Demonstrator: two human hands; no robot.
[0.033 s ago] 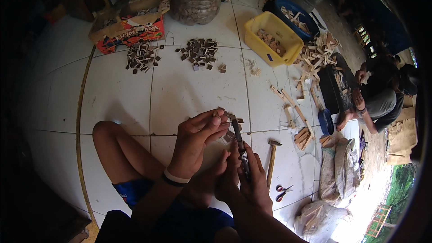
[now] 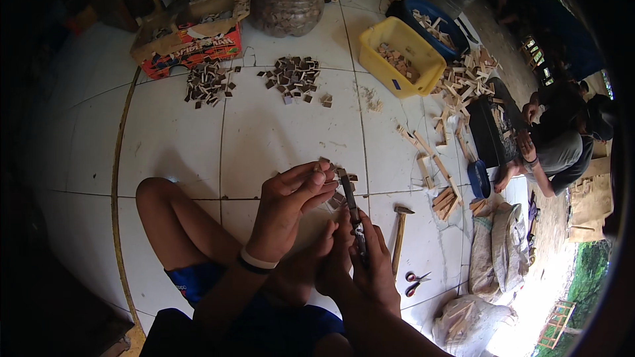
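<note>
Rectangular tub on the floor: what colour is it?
The tub is yellow, best seen in the head view.

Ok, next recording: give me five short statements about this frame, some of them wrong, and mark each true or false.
1. The right hand grips a dark tool. True.
2. The left hand holds the hammer. False: the hammer lies on the floor.
3. The scissors lie on the floor near the end of the hammer's handle. True.
4. The yellow bin is empty. False: small pieces lie in it.
5. Two separate heaps of small dark pieces lie on the floor. True.
</note>
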